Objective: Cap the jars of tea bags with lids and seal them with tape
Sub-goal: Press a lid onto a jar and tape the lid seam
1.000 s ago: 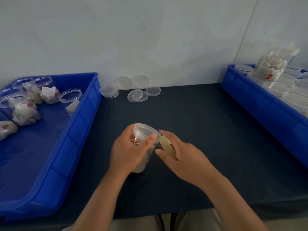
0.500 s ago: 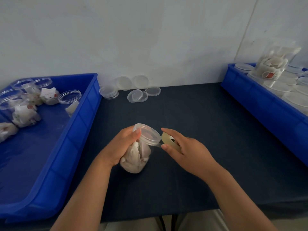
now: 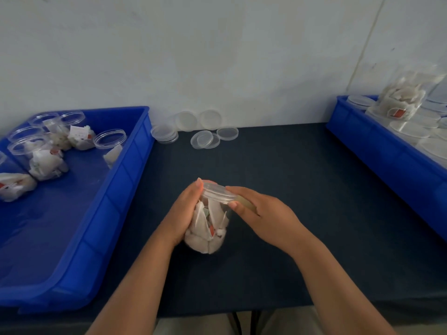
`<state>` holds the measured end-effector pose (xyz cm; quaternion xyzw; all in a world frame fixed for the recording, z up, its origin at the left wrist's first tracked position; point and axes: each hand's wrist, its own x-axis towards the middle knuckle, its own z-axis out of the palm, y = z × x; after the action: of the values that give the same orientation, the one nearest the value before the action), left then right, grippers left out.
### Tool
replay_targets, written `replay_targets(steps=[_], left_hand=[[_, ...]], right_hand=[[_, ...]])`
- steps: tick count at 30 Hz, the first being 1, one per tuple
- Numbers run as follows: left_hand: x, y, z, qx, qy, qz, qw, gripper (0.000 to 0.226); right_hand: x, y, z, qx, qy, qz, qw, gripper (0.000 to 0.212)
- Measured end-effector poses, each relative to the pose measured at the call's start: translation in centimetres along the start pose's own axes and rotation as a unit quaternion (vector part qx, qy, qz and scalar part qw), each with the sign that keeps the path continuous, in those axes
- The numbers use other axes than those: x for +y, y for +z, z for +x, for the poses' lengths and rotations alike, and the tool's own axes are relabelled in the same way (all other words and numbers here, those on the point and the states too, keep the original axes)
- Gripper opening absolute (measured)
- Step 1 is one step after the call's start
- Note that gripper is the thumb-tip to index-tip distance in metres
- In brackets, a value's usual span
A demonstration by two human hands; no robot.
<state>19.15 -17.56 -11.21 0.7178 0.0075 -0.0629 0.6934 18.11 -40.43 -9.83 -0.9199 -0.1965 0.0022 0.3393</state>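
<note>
The clear plastic jar of white tea bags (image 3: 209,228) sits tilted on the dark bench (image 3: 278,170), at its front middle, with the clear round lid (image 3: 217,193) on its mouth. The left hand (image 3: 186,213) grips the side of the jar with curled fingers. The right hand (image 3: 266,218) holds the yellowish roll of tape (image 3: 244,203) just beside the lid, its thumb and forefinger touching the rim.

No text can be read; the red tea bag tags (image 3: 396,113) are too blurred
</note>
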Motion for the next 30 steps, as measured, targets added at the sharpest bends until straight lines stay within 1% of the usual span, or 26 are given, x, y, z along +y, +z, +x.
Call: replay_targets(steps=[1,2,3,4,5,6,7,8,10,12,15,17,19,21,24,26,28,30], left_hand=[[0.2,0.1,-0.2,0.061,0.043,0.067,0.995,0.070],[0.5,0.3,-0.6,0.111,0.078,0.127,0.983,0.063],[0.7,0.6,-1.0,0.128,0.093,0.170,0.973,0.061],[1.0,1.1,-1.5,0.118,0.088,0.199,0.969,0.063],[1.1,1.7,-2.0,0.102,0.071,0.228,0.966,0.071],[1.0,2.3,-2.4,0.099,0.059,0.256,0.960,0.084],[0.8,2.9,-2.6,0.110,0.059,0.279,0.952,0.094],[0.6,3.3,-2.8,0.126,0.065,0.288,0.947,0.097],[0.5,3.4,-2.6,0.147,0.075,0.272,0.948,0.087],[0.8,2.9,-2.3,0.137,0.059,0.246,0.958,0.078],[0.9,1.8,-1.7,0.117,0.036,0.214,0.969,0.075],[0.8,1.4,-1.6,0.083,0.030,0.169,0.982,0.074],[0.6,1.0,-1.5,0.039,0.015,0.099,0.994,0.070],[0.5,0.6,-1.5,0.000,-0.004,0.039,0.999,0.068],[0.3,0.7,-1.6,-0.019,-0.054,-0.049,0.997,0.077],[0.2,0.7,-1.5,-0.046,-0.087,-0.094,0.991,0.083],[0.0,0.6,-1.5,-0.069,-0.103,-0.129,0.984,0.077],[-0.3,0.6,-1.5,-0.076,-0.100,-0.144,0.982,0.068]], right_hand=[[0.0,-0.1,-0.1,0.000,0.009,-0.009,1.000,0.055],[0.0,-0.2,-0.2,0.000,0.019,-0.020,1.000,0.057],[-0.1,-0.2,-0.4,0.002,0.029,-0.029,0.999,0.058],[-0.2,-0.3,-0.6,0.003,0.037,-0.036,0.999,0.058],[-0.4,-0.2,-0.9,0.005,0.041,-0.039,0.998,0.057],[-0.6,-0.2,-1.2,0.007,0.041,-0.037,0.998,0.054],[-0.8,-0.1,-1.4,0.009,0.036,-0.032,0.999,0.051],[-1.0,0.0,-1.6,0.012,0.030,-0.026,0.999,0.047],[-1.0,0.1,-1.8,0.014,0.024,-0.015,0.999,0.046],[-0.4,0.1,-2.0,-0.005,0.020,-0.008,1.000,0.052],[0.4,0.2,-2.4,-0.040,0.033,0.003,0.999,0.060],[0.8,0.0,-2.4,-0.027,0.035,0.011,0.999,0.059],[1.1,-0.4,-2.3,-0.018,0.035,0.016,0.999,0.058],[1.3,-0.9,-2.1,-0.024,0.035,0.016,0.999,0.059],[1.4,-1.3,-1.8,-0.035,0.029,0.015,0.999,0.059],[1.5,-1.5,-1.5,-0.037,0.025,0.013,0.999,0.056],[1.7,-1.6,-1.3,-0.043,0.022,0.007,0.999,0.053],[1.5,-1.6,-1.3,-0.047,0.020,0.008,0.999,0.055]])
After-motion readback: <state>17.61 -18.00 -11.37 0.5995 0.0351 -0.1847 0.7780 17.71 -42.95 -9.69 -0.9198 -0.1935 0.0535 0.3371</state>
